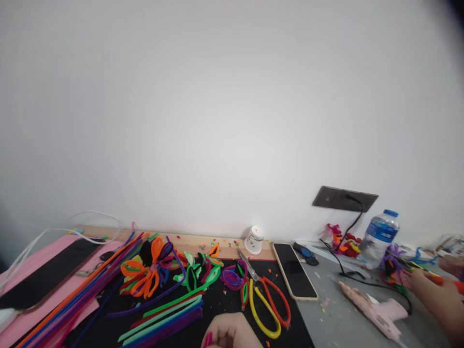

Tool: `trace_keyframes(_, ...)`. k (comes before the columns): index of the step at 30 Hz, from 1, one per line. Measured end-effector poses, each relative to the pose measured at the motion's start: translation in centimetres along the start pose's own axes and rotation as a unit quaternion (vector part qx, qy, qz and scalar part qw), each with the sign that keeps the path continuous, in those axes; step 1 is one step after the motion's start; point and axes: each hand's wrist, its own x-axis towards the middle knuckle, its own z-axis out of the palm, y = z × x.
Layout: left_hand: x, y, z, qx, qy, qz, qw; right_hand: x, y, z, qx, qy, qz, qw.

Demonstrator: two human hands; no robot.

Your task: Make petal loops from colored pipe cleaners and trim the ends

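Note:
At the bottom edge my right hand shows with curled fingers and a pink nail. Whatever it may hold is below the picture. My left hand is out of view. Just right of my hand lie scissors with one yellow and one red handle, blades apart. Above it are a purple pipe-cleaner loop shape and a green leaf-like loop. To its left lies a bundle of green, blue and purple pipe cleaners on a black mat. An orange pipe-cleaner flower sits farther left.
A paper cup stands by the wall, near a phone. Rightward are a pink glue gun, its black cord, and a water bottle. Another person's hand holds something orange. Long pipe cleaners and a black tablet-like slab lie left.

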Motion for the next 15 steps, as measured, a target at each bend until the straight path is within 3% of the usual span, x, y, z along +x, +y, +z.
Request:
trace_keyframes(2, 0.1, 0.4, 0.5, -0.017, 0.072, -0.011, 0.997, 0.4, 0.6, -0.2, 0.015, 0.062, -0.044, 0.997)
trace_keyframes(6, -1.7, 1.3, 0.2, -0.053, 0.11, -0.004, 0.993, 1.0, 1.1, -0.6, 0.084, 0.171, -0.099, 0.977)
trace_keyframes(11, -3.4, 1.5, -0.8, 0.079, 0.219, 0.011, 0.973, 1.2, 0.8, -0.7, 0.121, 0.215, -0.13, 0.96)
trace_keyframes(15, -3.1, 1.3, -0.9, 0.169, 0.229, 0.088, 0.955, 1.3, 0.6, -0.5, 0.149, 0.238, -0.138, 0.95)
